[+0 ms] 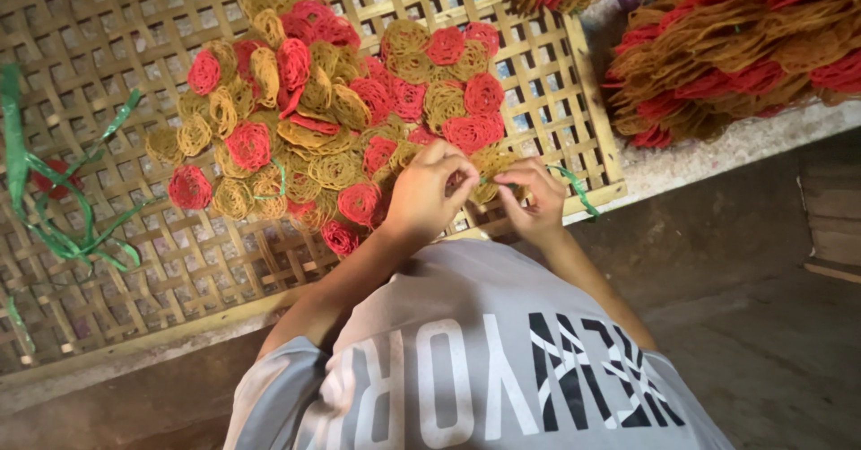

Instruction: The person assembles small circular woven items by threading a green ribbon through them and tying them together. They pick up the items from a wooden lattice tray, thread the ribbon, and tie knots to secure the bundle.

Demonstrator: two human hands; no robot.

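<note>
Pinched between both hands, left (430,194) and right (538,199), one green strip (574,186) is held at the tray's (108,262) near edge, right beside one heap of red-and-yellow coils (332,118), too many to count.

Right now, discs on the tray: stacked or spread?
Spread: discs lie loosely overlapping across the tray, not in one stack.

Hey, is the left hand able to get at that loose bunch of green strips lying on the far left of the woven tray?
Probably yes. The left hand is at the pile of red and yellow noodle discs, and bare woven tray lies between it and the green strips; nothing blocks the way, though it is a long sideways stretch.
</note>
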